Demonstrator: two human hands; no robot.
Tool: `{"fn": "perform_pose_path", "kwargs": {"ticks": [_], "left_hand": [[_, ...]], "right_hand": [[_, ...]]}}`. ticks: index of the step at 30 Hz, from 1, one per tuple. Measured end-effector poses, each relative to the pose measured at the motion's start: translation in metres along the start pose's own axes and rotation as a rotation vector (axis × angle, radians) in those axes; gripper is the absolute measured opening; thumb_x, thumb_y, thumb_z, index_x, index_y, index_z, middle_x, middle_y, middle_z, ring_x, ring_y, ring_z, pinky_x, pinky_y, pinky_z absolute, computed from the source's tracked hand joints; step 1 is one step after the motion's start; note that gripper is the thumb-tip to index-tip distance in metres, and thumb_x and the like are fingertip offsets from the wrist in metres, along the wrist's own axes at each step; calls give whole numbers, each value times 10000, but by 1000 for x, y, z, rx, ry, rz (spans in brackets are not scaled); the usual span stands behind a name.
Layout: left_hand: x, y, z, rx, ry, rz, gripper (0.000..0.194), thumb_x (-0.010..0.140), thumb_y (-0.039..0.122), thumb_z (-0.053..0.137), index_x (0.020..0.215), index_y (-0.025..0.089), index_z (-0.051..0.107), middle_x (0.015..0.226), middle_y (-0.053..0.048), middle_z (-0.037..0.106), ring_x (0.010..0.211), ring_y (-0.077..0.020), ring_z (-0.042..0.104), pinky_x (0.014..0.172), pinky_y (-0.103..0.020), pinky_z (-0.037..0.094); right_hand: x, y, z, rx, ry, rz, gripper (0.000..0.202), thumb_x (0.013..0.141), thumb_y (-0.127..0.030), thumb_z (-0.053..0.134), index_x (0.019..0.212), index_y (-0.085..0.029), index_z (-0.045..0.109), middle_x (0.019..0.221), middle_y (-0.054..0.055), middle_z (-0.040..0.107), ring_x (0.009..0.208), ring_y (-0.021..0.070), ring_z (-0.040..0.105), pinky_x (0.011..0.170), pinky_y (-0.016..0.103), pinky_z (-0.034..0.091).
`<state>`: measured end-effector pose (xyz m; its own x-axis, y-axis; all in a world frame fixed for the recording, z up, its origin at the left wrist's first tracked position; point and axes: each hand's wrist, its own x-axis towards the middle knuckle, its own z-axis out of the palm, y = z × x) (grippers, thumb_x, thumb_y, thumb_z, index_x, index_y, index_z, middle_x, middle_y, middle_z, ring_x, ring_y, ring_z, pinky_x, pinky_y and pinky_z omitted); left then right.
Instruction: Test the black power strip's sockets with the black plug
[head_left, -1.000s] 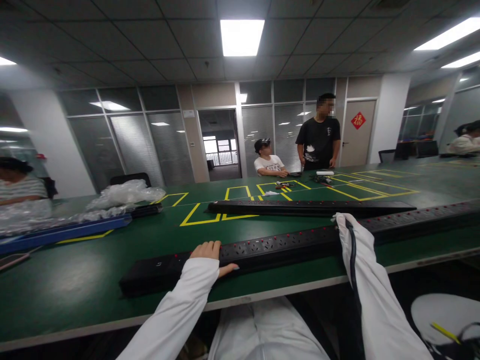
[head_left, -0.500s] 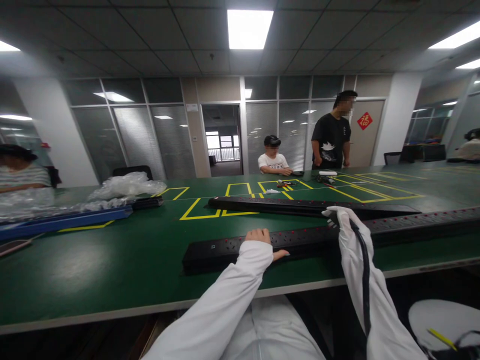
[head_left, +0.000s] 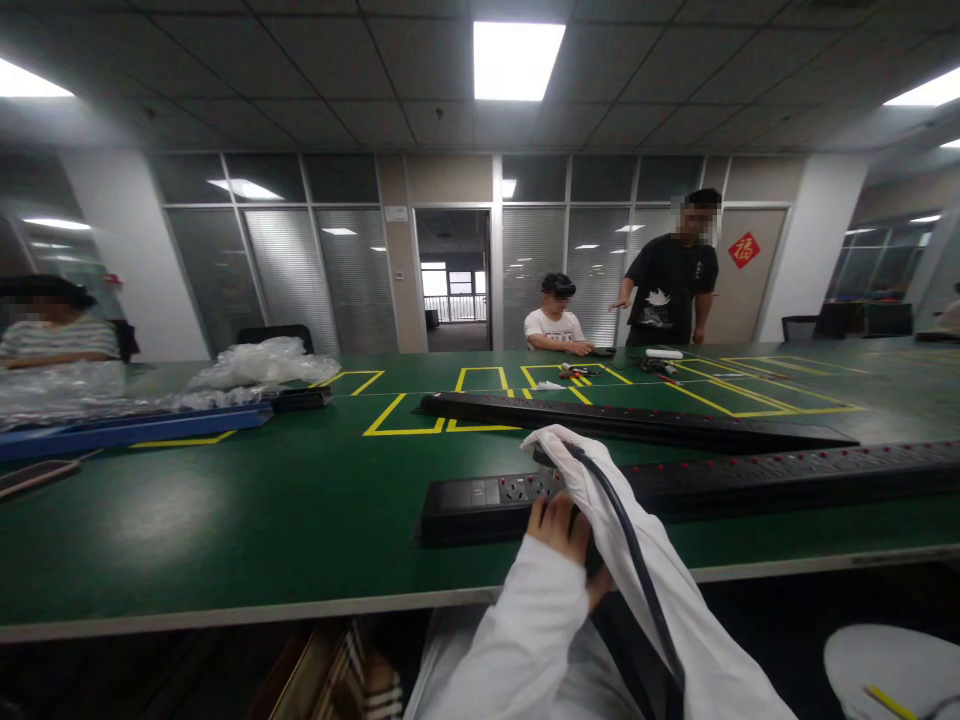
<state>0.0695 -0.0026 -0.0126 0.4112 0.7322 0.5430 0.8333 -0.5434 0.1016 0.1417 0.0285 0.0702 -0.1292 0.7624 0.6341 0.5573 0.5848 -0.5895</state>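
Observation:
A long black power strip (head_left: 465,508) with a row of sockets and red dots lies along the near side of the green table. My left hand (head_left: 559,525) is closed on its near edge, fingers bent on the strip and thumb low; my right sleeve hides part of it. Over the strip's left-end sockets is my right hand (head_left: 559,442), covered in white cloth. It is closed around a black plug (head_left: 551,458) whose cable (head_left: 626,520) runs back along my forearm. Whether the plug's pins touch a socket I cannot tell.
A second black power strip (head_left: 630,418) lies behind the first. Clear plastic wrap (head_left: 251,362) and a blue bar (head_left: 142,430) are at the left. Yellow tape outlines (head_left: 405,412) mark the green table (head_left: 262,540). Across it are a seated person (head_left: 555,325) and a standing one (head_left: 667,285).
My right hand has moved left with the plug to the near strip's left end. The strip has shifted right, with my left hand on it. The standing person has stretched out an arm.

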Motion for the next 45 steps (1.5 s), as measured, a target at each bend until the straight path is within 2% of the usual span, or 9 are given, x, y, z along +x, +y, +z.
{"fn": "perform_pose_path", "kwargs": {"ticks": [3, 6, 11, 14, 23, 35, 38, 40, 45], "left_hand": [[-50, -21, -12, -67, 370, 88, 293, 764, 250, 466, 1037, 268, 571, 1182, -73, 531, 1127, -221, 458, 965, -439, 357], [-68, -48, -42, -13, 509, -111, 278, 805, 215, 404, 1008, 255, 591, 1089, -66, 574, 1076, -205, 487, 919, -385, 405], [-47, -82, -76, 56, 306, -428, 338, 846, 264, 314, 1044, 237, 587, 1054, -48, 601, 985, -195, 530, 876, -348, 419], [-34, -86, -72, 126, 126, -519, 348, 822, 287, 347, 1065, 211, 584, 1103, -76, 582, 1003, -245, 513, 845, -393, 417], [2, -87, -54, 141, -43, -535, 411, 793, 230, 346, 1165, 175, 512, 1148, -92, 574, 1003, -229, 528, 844, -337, 406], [15, -84, -52, 146, -83, -591, 383, 796, 232, 341, 1138, 170, 503, 983, -106, 648, 915, -250, 582, 786, -363, 385], [12, -82, -52, 163, -49, -574, 375, 811, 252, 333, 1129, 164, 511, 965, -112, 646, 908, -246, 581, 780, -355, 380], [9, -81, -50, 178, -11, -553, 369, 822, 264, 320, 1113, 162, 523, 964, -110, 641, 916, -245, 575, 783, -356, 374], [3, -82, -40, 205, 89, -487, 321, 819, 241, 324, 996, 166, 581, 913, -93, 645, 913, -236, 568, 797, -367, 360]], "right_hand": [[2, -1, 7, -13, -73, -1, 376, 857, -469, 406, 928, -145, 583, 874, 13, 604, 741, 89, 557, 699, 264, 461], [3, -1, 16, -47, -138, 17, 450, 843, -550, 350, 758, -187, 602, 698, -31, 608, 639, 81, 539, 628, 214, 406], [6, -6, 29, -235, -210, 102, 480, 852, -560, 250, 701, -249, 583, 636, -41, 600, 625, 96, 531, 569, 200, 328], [10, -8, 30, -314, -208, 103, 435, 843, -523, 290, 679, -236, 572, 633, -20, 596, 630, 111, 527, 566, 210, 313], [15, 0, 27, -421, -218, 57, 503, 838, -584, 249, 687, -241, 586, 613, -21, 592, 588, 97, 526, 531, 195, 302], [2, -6, 49, -604, -95, 30, 518, 871, -506, 177, 817, -216, 603, 634, 51, 619, 627, 170, 558, 595, 267, 307], [-10, -1, 53, -590, -60, 37, 452, 880, -473, 203, 880, -230, 584, 690, 21, 643, 678, 143, 580, 794, 283, 340], [-18, 3, 56, -555, -28, -9, 379, 884, -428, 243, 943, -245, 570, 823, -8, 661, 783, 110, 586, 943, 276, 260], [-26, 10, 58, -524, -2, -98, 329, 874, -372, 291, 950, -215, 570, 884, -1, 654, 839, 113, 570, 994, 286, 217]]}}
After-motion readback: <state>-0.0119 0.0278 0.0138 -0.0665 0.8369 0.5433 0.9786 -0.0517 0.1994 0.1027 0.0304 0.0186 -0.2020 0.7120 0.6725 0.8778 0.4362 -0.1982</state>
